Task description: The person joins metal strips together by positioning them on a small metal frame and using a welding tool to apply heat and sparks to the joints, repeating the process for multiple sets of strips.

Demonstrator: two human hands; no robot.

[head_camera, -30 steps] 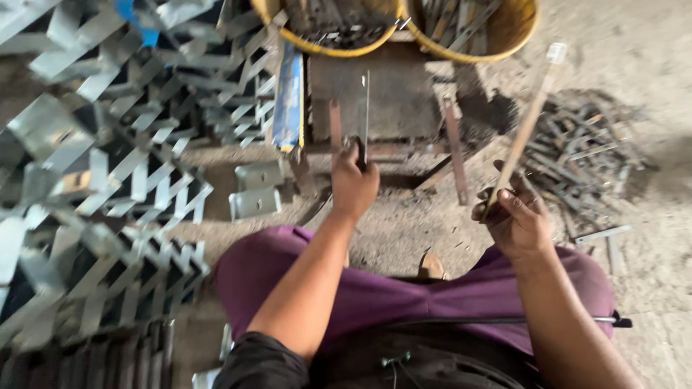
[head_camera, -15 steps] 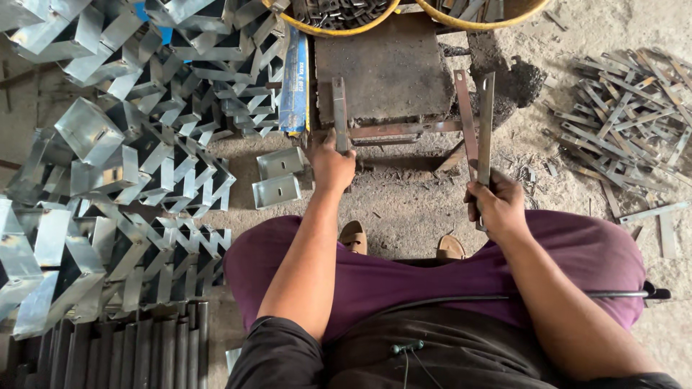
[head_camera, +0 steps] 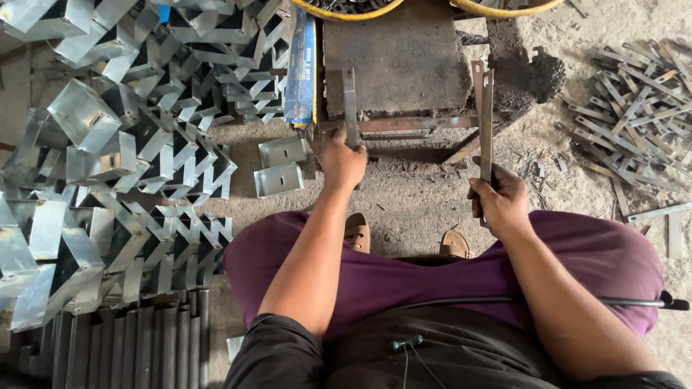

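Left hand [head_camera: 344,162] holds a metal strip [head_camera: 350,101] beside the blue package [head_camera: 302,68].

Two hands, left [head_camera: 344,164] and right [head_camera: 499,198] | two metal strips held, one [head_camera: 350,108] each [head_camera: 486,122] | two flat bent brackets [head_camera: 280,167] on floor | two sandals [head_camera: 357,232] | two yellow basins [head_camera: 346,9]

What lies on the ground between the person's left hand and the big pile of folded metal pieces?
In the head view, two small bent metal plates lie on the dirt between the left hand and the pile of folded metal pieces.
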